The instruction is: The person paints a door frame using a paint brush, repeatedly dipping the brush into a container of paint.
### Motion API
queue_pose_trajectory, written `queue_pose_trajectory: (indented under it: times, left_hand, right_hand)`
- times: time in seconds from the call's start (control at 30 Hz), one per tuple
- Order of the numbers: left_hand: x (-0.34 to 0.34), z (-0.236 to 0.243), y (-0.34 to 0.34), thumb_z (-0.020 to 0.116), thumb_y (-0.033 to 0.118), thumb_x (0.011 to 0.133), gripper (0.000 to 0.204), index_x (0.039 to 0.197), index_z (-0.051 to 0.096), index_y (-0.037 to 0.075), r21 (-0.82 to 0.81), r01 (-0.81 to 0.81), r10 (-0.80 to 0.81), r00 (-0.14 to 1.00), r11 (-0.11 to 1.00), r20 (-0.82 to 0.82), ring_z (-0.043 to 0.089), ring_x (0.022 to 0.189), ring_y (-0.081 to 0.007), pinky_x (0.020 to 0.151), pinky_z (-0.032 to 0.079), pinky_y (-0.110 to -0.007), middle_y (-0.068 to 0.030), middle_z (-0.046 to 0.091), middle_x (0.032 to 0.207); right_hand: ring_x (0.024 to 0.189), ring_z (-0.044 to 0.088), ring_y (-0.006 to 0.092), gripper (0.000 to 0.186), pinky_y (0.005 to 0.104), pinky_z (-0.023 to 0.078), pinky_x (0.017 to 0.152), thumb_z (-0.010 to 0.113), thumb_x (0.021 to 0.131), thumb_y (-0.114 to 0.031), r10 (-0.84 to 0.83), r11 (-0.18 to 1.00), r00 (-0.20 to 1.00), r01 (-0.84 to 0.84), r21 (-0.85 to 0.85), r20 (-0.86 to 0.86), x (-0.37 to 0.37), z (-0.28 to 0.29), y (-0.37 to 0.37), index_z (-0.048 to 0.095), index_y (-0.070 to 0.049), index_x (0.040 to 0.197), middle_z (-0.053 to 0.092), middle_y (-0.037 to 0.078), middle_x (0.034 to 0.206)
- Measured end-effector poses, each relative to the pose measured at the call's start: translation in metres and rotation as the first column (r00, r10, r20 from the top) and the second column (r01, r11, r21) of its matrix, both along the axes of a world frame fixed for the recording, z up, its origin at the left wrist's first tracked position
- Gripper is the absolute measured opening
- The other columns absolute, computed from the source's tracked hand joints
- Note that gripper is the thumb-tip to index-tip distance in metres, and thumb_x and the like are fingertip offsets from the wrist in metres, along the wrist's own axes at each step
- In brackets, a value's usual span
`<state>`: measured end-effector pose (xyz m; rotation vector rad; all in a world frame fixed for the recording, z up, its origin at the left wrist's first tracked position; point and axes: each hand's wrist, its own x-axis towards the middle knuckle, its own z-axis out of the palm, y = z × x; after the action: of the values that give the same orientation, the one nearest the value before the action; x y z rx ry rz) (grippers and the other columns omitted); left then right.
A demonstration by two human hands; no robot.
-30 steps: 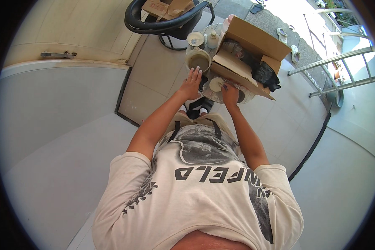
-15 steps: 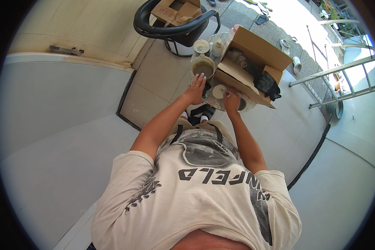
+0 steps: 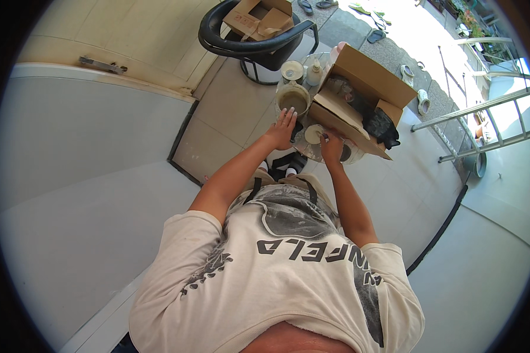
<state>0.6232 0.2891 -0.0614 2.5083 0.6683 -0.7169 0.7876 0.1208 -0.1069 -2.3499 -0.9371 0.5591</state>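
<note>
Upright, mouth skyward: tan jar (image 3: 292, 99) beside left hand (image 3: 282, 130)

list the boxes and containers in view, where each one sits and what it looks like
Big cardboard box: brown, flaps open, on the small round table, right of both hands.
Small cardboard box: brown, open, on the black chair at top.
Round tub: pale, open, brownish inside, just beyond the left hand.
Small round lid or cup: cream, at the right hand.
Pale container: round, behind the tub.
</note>
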Motion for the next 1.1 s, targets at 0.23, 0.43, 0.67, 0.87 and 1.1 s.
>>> queue_pose_trajectory:
  times: [0.23, 0.43, 0.67, 0.87, 1.1]
  left_hand:
    - [0.002, 0.0, -0.001, 0.063, 0.023, 0.088, 0.101, 0.163, -0.001, 0.003, -0.017, -0.019, 0.019, 1.0, 1.0, -0.006, -0.007, 0.157, -0.0403, 0.119, 0.032, -0.056, -0.0164, -0.008, 0.171]
    - [0.001, 0.0, -0.001, 0.053, 0.01, 0.087, 0.092, 0.163, 0.0, 0.002, -0.021, -0.021, 0.021, 1.0, 1.0, 0.008, -0.007, 0.157, -0.0408, 0.12, 0.031, -0.055, -0.0167, -0.007, 0.171]
    - [0.001, -0.004, 0.0, 0.053, 0.007, 0.087, 0.094, 0.163, -0.002, 0.003, -0.027, -0.009, 0.01, 1.0, 1.0, 0.019, -0.007, 0.157, -0.0408, 0.119, 0.031, -0.056, -0.016, -0.008, 0.171]
    - [-0.001, -0.004, 0.001, 0.056, 0.006, 0.079, 0.097, 0.16, 0.003, -0.005, -0.047, -0.006, 0.009, 0.998, 0.999, 0.06, -0.003, 0.155, -0.047, 0.126, 0.019, -0.052, -0.0248, 0.0, 0.169]
    - [-0.006, -0.012, 0.005, 0.067, 0.013, 0.079, 0.1, 0.159, 0.01, -0.005, -0.046, 0.008, 0.0, 0.985, 0.999, 0.17, 0.002, 0.155, -0.0478, 0.125, 0.022, -0.051, -0.026, 0.007, 0.168]
  right_hand:
    - [0.099, 0.071, 0.0375, 0.027, 0.0452, 0.054, 0.09, 0.077, 0.084, -0.02, -0.04, 0.998, 0.999, 0.039, -0.049, -0.01, 0.0, 0.001, -0.001, 0.078, -0.009, 0.109, 0.076, 0.016, 0.102]
    - [0.099, 0.071, 0.0388, 0.028, 0.0465, 0.054, 0.091, 0.077, 0.084, -0.022, -0.066, 0.997, 0.997, 0.064, -0.048, -0.043, 0.001, 0.005, -0.002, 0.077, -0.01, 0.11, 0.075, 0.019, 0.103]
    - [0.097, 0.07, 0.0398, 0.028, 0.0471, 0.055, 0.087, 0.076, 0.084, -0.021, -0.036, 0.997, 0.999, 0.036, -0.064, -0.002, 0.007, 0.007, -0.002, 0.076, -0.009, 0.109, 0.074, 0.021, 0.103]
    - [0.089, 0.071, 0.0421, 0.027, 0.046, 0.055, 0.083, 0.076, 0.082, -0.019, -0.152, 0.97, 0.988, 0.155, 0.19, -0.034, 0.012, -0.002, -0.013, 0.075, -0.004, 0.104, 0.073, 0.024, 0.093]
    - [0.082, 0.073, 0.0259, 0.025, 0.0368, 0.059, 0.068, 0.071, 0.09, -0.015, -0.388, 0.852, 0.786, 0.505, 0.137, -0.481, 0.017, 0.008, -0.037, 0.071, 0.005, 0.105, 0.073, 0.017, 0.088]
